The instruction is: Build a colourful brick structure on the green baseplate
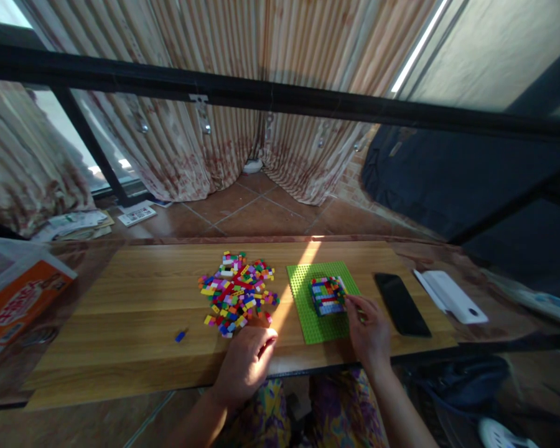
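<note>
On the right of the surface [135, 298], a green baseplate [310, 323], left hand [248, 354] at its near left, right hand [370, 330] over its right edge, neither grip's closure clear, bears a brick build [325, 297], likely light, stiff, best held by its sides.

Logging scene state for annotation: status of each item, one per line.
Green baseplate, flat on the table, partly covered
Brick build, sitting on the green baseplate, mixed colours
Loose bricks, scattered in a heap, colours unsorted
Blue brick, lying apart from the loose bricks
Black phone, lying flat, dark
Left hand, curled, near the loose bricks
Right hand, fingertips at the brick build, grip unclear
Curtains, hanging in folds
</note>
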{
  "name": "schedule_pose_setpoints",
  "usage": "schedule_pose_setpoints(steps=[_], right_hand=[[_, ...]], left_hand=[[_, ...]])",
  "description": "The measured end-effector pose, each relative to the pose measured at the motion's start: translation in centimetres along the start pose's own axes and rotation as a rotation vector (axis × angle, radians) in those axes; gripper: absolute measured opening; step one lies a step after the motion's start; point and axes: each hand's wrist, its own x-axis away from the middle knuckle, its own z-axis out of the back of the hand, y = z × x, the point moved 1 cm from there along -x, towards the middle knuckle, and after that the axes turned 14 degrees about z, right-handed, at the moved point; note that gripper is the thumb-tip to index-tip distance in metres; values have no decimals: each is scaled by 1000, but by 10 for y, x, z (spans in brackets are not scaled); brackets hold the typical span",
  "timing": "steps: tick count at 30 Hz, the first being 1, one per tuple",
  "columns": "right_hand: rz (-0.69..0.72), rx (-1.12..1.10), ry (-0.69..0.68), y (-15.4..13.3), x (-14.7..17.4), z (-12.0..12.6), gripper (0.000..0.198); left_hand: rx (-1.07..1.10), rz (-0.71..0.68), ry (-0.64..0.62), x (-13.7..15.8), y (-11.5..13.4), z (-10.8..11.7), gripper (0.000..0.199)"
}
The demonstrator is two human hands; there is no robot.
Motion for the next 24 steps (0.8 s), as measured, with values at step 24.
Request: schedule_pose_setpoints(steps=[24], right_hand=[[-44, 172, 215, -11, 1, -18, 31]], left_hand=[[9, -5, -13, 1, -5, -4, 11]])
